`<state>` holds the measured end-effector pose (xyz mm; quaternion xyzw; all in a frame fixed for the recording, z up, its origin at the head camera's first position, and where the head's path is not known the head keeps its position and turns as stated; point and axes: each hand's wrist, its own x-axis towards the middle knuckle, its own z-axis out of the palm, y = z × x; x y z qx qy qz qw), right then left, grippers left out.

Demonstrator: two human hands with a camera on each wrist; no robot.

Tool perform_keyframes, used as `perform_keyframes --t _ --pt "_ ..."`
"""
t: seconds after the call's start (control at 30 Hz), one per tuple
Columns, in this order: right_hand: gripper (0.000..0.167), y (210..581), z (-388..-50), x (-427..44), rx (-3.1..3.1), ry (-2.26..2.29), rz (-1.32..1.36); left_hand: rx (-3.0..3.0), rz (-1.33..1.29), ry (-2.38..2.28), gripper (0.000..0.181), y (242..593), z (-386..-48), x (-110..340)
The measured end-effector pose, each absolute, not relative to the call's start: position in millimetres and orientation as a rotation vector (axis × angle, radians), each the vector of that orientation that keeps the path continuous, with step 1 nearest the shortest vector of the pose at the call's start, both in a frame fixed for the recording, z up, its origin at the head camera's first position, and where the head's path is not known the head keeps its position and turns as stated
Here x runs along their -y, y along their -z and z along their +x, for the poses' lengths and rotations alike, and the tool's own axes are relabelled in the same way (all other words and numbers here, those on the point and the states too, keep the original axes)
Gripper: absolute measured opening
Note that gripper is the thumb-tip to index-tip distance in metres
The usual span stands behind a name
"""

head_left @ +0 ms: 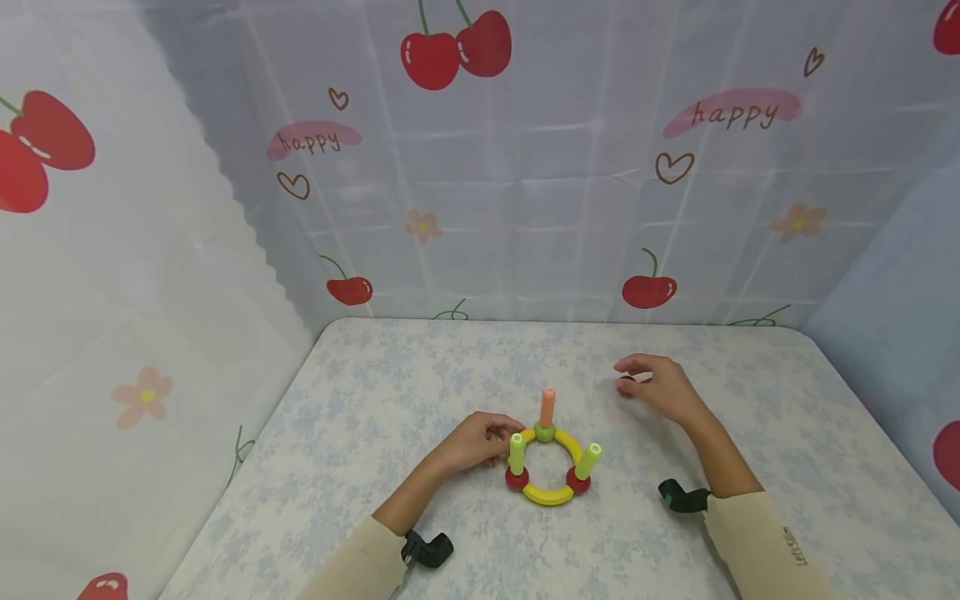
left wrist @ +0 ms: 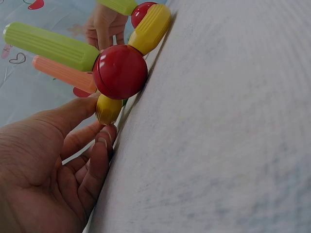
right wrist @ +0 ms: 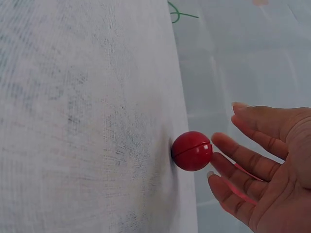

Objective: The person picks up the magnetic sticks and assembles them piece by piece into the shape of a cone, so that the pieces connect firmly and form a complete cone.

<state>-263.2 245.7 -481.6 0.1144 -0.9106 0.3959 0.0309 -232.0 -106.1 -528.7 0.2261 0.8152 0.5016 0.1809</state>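
A ring of yellow curved rods (head_left: 547, 496) lies on the table, joined by two red balls (head_left: 517, 478) and one green ball (head_left: 545, 432). Two light green sticks (head_left: 588, 461) rise from the red balls, and an orange stick (head_left: 548, 407) from the green one. My left hand (head_left: 474, 442) is at the ring's left side; in the left wrist view its thumb and fingers pinch a yellow curved rod (left wrist: 109, 109) below a red ball. A loose red ball (right wrist: 192, 151) sits on the table at the fingertips of my right hand (right wrist: 272, 167), whose fingers are loosely spread.
The table (head_left: 420, 358) has a pale blue floral cover. Cherry-printed curtains (head_left: 525, 192) hang behind it and at the left side. A black wrist camera (head_left: 427, 550) is strapped on the left sleeve, another camera (head_left: 682, 497) on the right.
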Motion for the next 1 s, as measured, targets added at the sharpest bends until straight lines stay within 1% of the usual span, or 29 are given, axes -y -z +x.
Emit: perform_keyframes --t 0.47,0.77,1.0 --pt "0.025 495 -268 -250 2.885 -1.126 0.348 -2.307 0.628 -1.420 0.030 528 -233 106" --pt "0.029 495 -266 -249 2.909 -1.093 0.335 -2.313 0.628 -1.415 0.030 530 -233 105" --pt "0.029 495 -266 -246 2.930 -1.085 0.311 -2.303 0.631 -1.428 0.030 531 -233 106"
